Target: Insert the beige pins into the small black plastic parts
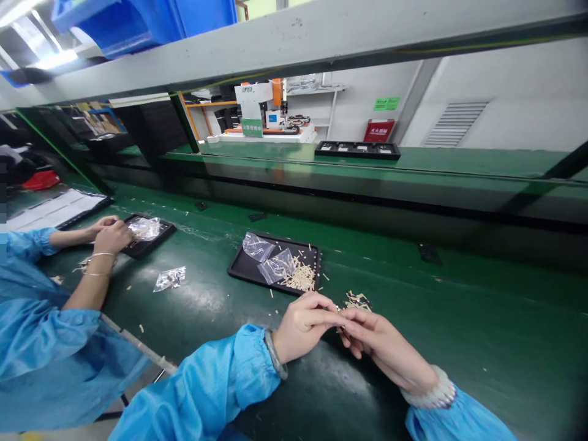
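Note:
My left hand and my right hand meet over the green bench top, fingertips pinched together. Whatever lies between them is too small and too covered to name. Just beyond my fingers is a small pile of pale and dark strips. A black tray stands past my left hand, holding a heap of small beige strips at its right end and clear plastic bags beside them.
On the left a co-worker's hands work at another black tray. A clear bag lies between us. Several small dark pieces lie farther back, one at the right. A shelf beam crosses overhead.

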{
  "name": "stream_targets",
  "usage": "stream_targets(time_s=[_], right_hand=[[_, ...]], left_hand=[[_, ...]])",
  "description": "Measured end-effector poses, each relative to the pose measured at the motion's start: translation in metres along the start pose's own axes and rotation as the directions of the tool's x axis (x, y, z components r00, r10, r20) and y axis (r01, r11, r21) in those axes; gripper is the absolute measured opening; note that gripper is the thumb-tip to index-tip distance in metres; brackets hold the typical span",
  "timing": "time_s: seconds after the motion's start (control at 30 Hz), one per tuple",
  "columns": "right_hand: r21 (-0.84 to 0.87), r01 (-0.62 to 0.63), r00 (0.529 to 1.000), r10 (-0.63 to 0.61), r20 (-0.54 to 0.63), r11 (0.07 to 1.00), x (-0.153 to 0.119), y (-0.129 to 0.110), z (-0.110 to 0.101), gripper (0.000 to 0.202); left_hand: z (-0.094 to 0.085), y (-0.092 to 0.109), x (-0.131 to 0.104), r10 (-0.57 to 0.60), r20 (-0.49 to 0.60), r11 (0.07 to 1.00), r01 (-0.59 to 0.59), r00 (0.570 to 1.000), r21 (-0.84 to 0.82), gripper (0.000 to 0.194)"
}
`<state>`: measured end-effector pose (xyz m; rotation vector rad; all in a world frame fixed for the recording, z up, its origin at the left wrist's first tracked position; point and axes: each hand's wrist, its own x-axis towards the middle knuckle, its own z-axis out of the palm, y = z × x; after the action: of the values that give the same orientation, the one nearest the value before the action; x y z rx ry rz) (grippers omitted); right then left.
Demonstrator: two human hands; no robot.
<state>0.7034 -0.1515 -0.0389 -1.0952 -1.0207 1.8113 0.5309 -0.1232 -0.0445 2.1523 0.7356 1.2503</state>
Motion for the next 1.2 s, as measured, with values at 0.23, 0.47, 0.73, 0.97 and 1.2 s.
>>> stream_targets(time_s=[0.23,0.47,0.73,0.97,1.2], right_hand=[[0.062,-0.049,0.998,0.046,0.038,0.997,0.006,-0.006,0.014,0.026],[-0.154,0.078,0.992,-0.092,-0.083,0.985,0.011,-0.015,0.025,0.029],[-0.586,0.158,0.948,-0.288,-0.134,0.794,0.011,-0.012,0.019,0.027],[-0.86,0.207,0.889,-0.456,-0.032,0.466,0.005,-0.023,-0.004,0.019],[-0.879,0.187,0.903,-0.429,-0.022,0.439,-0.002,-0.031,-0.015,0.02]], left_hand=[[-0.011,0.003,0.0,-0.075,-0.008,0.985,0.073,0.997,-0.159,0.015],[-0.013,0.005,0.003,-0.402,-0.015,0.873,0.378,0.916,-0.309,0.021],[-0.005,0.002,0.0,-0.586,0.096,0.734,0.577,0.805,-0.359,0.018],[-0.003,-0.003,0.001,-0.635,0.071,0.701,0.612,0.77,-0.365,0.02],[-0.004,-0.008,0.0,-0.671,0.114,0.669,0.665,0.732,-0.332,0.024]])
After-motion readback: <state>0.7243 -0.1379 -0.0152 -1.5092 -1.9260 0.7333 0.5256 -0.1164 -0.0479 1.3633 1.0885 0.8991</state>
